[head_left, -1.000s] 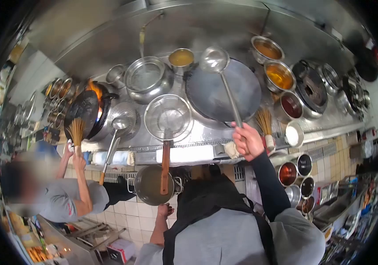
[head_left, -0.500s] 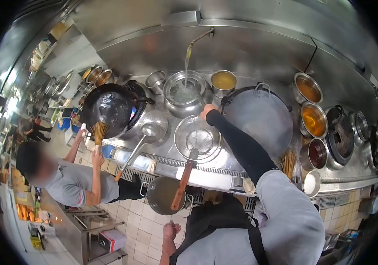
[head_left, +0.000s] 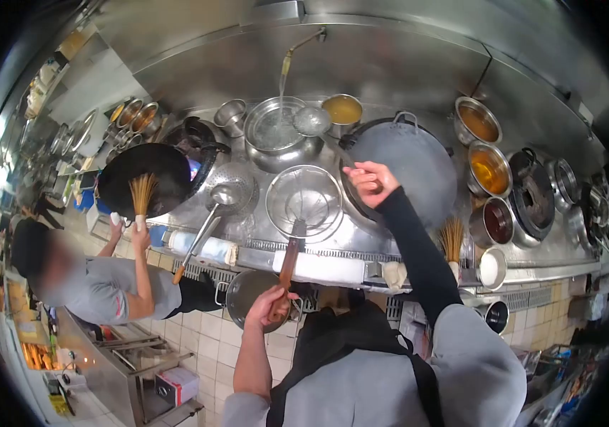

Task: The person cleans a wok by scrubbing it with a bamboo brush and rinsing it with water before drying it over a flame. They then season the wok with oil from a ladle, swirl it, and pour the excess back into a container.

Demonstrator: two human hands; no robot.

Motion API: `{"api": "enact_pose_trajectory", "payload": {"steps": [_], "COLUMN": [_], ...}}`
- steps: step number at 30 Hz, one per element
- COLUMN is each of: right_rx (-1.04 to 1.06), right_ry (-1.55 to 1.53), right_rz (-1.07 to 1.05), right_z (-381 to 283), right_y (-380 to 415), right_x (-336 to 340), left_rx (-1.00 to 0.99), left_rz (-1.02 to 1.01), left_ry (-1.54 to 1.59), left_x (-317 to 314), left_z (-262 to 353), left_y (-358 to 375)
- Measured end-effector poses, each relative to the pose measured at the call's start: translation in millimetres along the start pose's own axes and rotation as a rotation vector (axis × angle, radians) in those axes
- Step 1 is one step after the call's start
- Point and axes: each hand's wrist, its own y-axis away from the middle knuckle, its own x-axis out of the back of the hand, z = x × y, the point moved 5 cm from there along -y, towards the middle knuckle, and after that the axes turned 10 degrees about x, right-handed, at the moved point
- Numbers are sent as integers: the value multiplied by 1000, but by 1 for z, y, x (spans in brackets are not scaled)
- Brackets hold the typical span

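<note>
My right hand [head_left: 372, 183] is closed around the handle end of a ladle, over the left rim of a large wok [head_left: 418, 178] that looks grey and hazy inside. The ladle's bowl [head_left: 311, 121] hangs at the right rim of a steel pot [head_left: 276, 151] and seems to hold water. A tap [head_left: 287, 64] runs into that pot. My left hand [head_left: 269, 304] wraps round the wooden handle of a wire strainer [head_left: 304, 169]. The strainer's round basket rests on the steel counter, its handle jutting over the front edge.
At the left a co-worker [head_left: 116, 285] holds a bamboo brush [head_left: 143, 192] in a tilted black wok [head_left: 133, 167]. A perforated ladle [head_left: 237, 196] lies on the counter. Bowls of yellow [head_left: 342, 110], amber [head_left: 489, 171] and dark red liquid [head_left: 498, 218] stand around. Another bamboo brush [head_left: 451, 238] stands right.
The ladle has come up out of the water pot, and my right hand has moved right with it. My left hand has risen from below and taken hold of the strainer's handle.
</note>
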Motion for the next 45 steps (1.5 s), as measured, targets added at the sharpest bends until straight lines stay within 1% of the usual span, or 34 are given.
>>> {"api": "enact_pose_trajectory", "payload": {"steps": [3,4,7,8,11,14,17,18,22,25,26,29,31,33,34,36,37,38,41,42,43,45], "right_rx": [78,102,181,212,277,390,449,460,549,569,560,516,532,510,505,498,489,478,465,462,461,461], "right_ry": [33,58,130,150,197,154,123,107,20,-8,-7,-60,0,72,87,114,134,152,196,228,261,300], "right_rz": [25,40,115,139,217,299,344,338,399,378,365,320,351,413,416,417,404,393,396,413,429,471], "right_z": [-3,-2,5,6,14,25,42,49,83,103,109,126,135,140,141,144,144,144,142,140,138,133], "right_y": [80,107,176,194,244,286,319,327,357,374,378,387,394,398,400,404,407,411,421,425,430,439], "right_x": [-6,-7,-11,-3,19,47,64,68,68,68,70,75,79,70,70,71,70,68,61,59,58,52], "left_rx": [-163,-197,-329,-361,-806,-398,-568,-603,-386,-295,-274,-198,-148,-124,-84,-438,-621,-535,-793,-755,-823,-899], "left_rz": [42,148,434,580,1132,1059,1069,1037,543,220,155,97,106,184,316,682,859,992,1011,931,862,800], "left_ry": [35,-43,-414,-655,-1629,-1608,-1625,-1541,-599,-151,-118,-36,-12,-72,-278,-911,-1229,-1386,-1282,-1269,-1300,-1357], "left_x": [-33,-48,-70,-78,-44,-70,-63,-57,-44,-57,-47,-19,-11,-15,1,24,-11,-35,-61,-93,-108,-142], "left_z": [18,24,52,67,85,116,121,114,58,19,7,-21,-22,-17,-10,11,23,32,38,39,37,28], "left_y": [14,22,37,43,19,32,28,24,16,4,-8,-30,-31,-21,-23,-26,-12,2,-14,-16,-30,-56]}}
